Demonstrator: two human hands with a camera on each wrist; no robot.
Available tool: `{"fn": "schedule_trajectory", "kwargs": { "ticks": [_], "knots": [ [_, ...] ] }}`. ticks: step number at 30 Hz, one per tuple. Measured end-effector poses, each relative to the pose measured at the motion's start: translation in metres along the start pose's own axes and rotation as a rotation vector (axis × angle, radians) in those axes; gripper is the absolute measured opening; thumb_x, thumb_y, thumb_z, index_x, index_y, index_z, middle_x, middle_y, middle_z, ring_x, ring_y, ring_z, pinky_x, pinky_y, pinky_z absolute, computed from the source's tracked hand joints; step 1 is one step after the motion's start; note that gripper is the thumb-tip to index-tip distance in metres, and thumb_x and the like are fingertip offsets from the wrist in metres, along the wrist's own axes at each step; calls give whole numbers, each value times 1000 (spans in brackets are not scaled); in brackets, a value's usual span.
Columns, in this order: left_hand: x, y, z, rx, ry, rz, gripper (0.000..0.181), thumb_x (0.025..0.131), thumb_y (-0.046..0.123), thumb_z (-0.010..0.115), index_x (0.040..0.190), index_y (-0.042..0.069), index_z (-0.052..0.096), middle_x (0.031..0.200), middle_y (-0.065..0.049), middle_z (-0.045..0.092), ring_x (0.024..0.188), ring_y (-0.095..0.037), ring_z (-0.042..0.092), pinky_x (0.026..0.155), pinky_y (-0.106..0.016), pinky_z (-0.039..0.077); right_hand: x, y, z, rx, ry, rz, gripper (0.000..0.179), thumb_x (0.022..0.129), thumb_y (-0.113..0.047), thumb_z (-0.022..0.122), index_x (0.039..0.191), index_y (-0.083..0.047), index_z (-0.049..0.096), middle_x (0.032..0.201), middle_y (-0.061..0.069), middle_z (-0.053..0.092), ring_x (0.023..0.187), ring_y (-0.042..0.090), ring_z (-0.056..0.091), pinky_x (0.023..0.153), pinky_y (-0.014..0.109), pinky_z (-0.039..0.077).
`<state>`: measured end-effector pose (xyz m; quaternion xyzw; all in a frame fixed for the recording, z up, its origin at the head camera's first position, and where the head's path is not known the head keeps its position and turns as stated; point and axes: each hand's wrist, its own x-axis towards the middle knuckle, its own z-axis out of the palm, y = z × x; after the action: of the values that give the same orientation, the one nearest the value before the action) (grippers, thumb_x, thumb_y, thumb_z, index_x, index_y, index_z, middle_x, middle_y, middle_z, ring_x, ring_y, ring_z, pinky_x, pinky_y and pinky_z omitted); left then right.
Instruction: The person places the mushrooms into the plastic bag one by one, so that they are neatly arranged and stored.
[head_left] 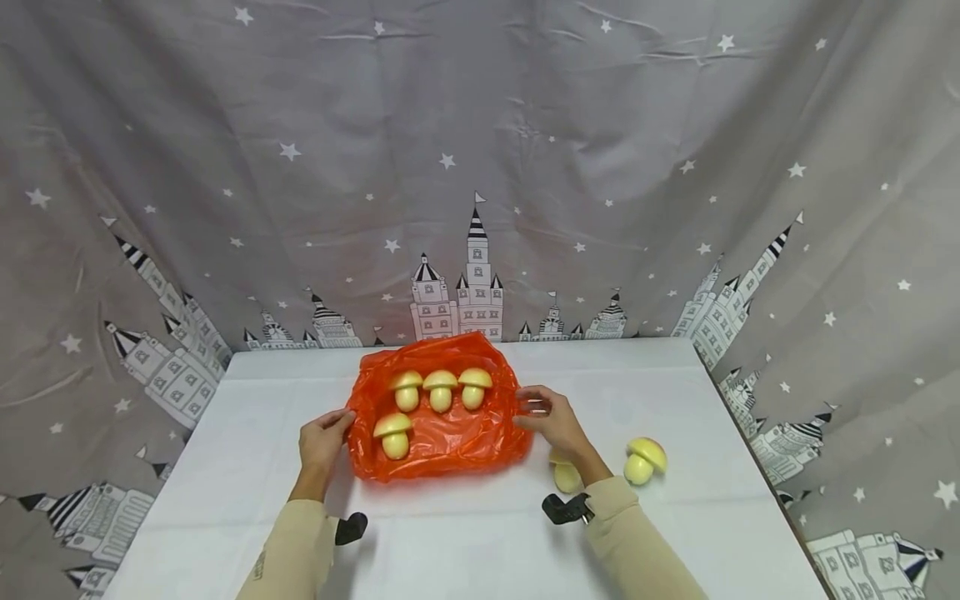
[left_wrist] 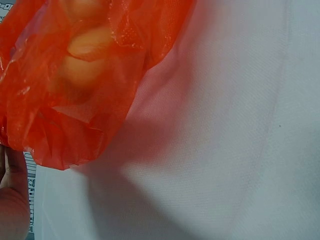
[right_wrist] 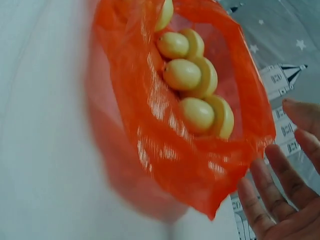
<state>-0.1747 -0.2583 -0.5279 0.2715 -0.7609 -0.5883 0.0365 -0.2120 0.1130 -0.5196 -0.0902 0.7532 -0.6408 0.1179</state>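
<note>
A red plastic bag (head_left: 465, 446) lies with its mouth spread wide on the white table. Inside it sit several toy mushrooms with yellow caps and pale stems, such as the one at the front left (head_left: 394, 435) and one at the right (right_wrist: 197, 115). My left hand (head_left: 324, 440) pinches the bag's left edge between thumb and fingers; most of that hand is out of the left wrist view. At the bag's right edge my right hand (head_left: 553, 421) has its fingers apart and extended, the tips at or close to the plastic (right_wrist: 220, 170).
Right of the bag, one mushroom (head_left: 566, 473) is partly covered by the right forearm. Another mushroom (head_left: 645, 460) lies farther right on the white table (head_left: 465, 550). A grey curtain (head_left: 525, 167) printed with castles and stars hangs behind the table and along its sides.
</note>
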Motion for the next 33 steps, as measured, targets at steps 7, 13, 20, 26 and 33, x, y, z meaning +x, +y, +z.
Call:
{"fn": "schedule_trajectory", "kwargs": {
  "ticks": [7, 13, 20, 26, 33],
  "knots": [
    [-2, 0, 0, 6, 4, -4, 41, 98, 24, 57, 126, -5, 59, 124, -24, 58, 86, -8, 59, 67, -8, 47, -10, 10, -17, -40, 41, 15, 46, 82, -6, 76, 124, 0, 59, 122, 16, 60, 111, 33, 57, 95, 40, 49],
    [-1, -3, 2, -11, 17, 23, 38, 97, 20, 58, 123, -8, 60, 116, -22, 61, 73, 4, 55, 64, -8, 47, -28, 11, -23, -79, 22, -20, 46, 81, 2, 74, 123, 7, 56, 120, 26, 59, 114, 42, 52, 102, 52, 39],
    [-2, -2, 2, 16, 5, -4, 42, 98, 25, 56, 126, -5, 59, 125, -24, 57, 92, -13, 59, 66, -7, 46, -33, 40, -31, -189, 86, 45, 46, 75, -7, 82, 117, -2, 64, 117, 14, 62, 116, 35, 51, 103, 53, 37],
    [0, -2, 3, 19, -2, -27, 43, 98, 28, 57, 127, -4, 58, 126, -22, 56, 102, -23, 56, 64, -5, 43, -37, 51, -35, -239, 106, 29, 47, 71, -9, 85, 113, -7, 66, 115, 10, 63, 114, 32, 53, 103, 51, 37],
    [0, -1, 6, 16, 14, -17, 42, 97, 26, 59, 125, -5, 60, 122, -22, 58, 93, -16, 56, 65, -8, 44, -43, 62, -39, -241, 111, 30, 48, 70, -9, 85, 114, -4, 65, 114, 11, 64, 107, 28, 56, 95, 41, 44]
  ]
}}
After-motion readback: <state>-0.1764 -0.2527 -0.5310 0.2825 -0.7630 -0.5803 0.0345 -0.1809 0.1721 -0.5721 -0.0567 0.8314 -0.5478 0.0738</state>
